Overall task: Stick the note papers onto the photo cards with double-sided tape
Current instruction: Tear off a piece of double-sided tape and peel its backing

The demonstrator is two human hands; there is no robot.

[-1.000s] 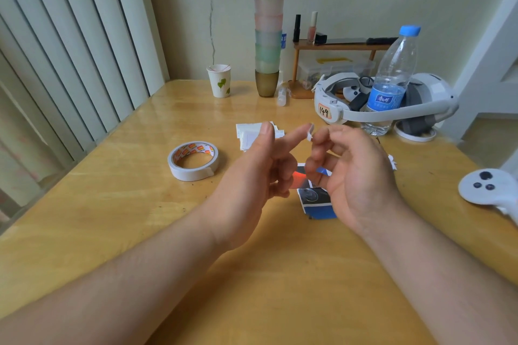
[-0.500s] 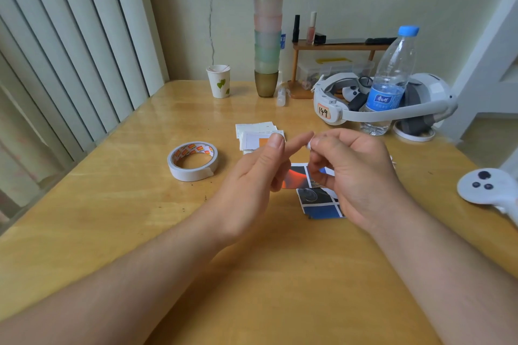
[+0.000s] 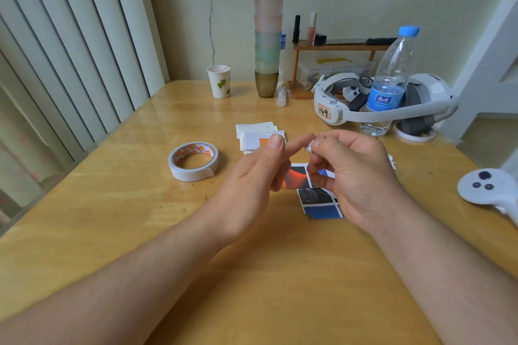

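Note:
Above the middle of the table my right hand (image 3: 350,176) pinches a small white scrap of tape (image 3: 309,147) between thumb and fingertips. My left hand (image 3: 258,176) is held beside it, forefinger stretched toward the scrap and touching it or nearly so, other fingers loosely curled. Under the hands lie photo cards (image 3: 319,200) with orange, black and blue pictures, partly hidden. A small stack of white note papers (image 3: 256,131) lies just beyond the hands. The roll of double-sided tape (image 3: 193,161) lies flat to the left.
A white headset (image 3: 364,109) and a water bottle (image 3: 392,78) stand at the back right. A white controller (image 3: 487,185) lies at the right edge. A paper cup (image 3: 220,81), a tall stack of cups (image 3: 267,22) and a small wooden shelf (image 3: 336,47) stand at the back.
Both hands have sunk lower toward the photo cards and come closer together. The right fingers keep pinching the white scrap at the left forefinger's tip.

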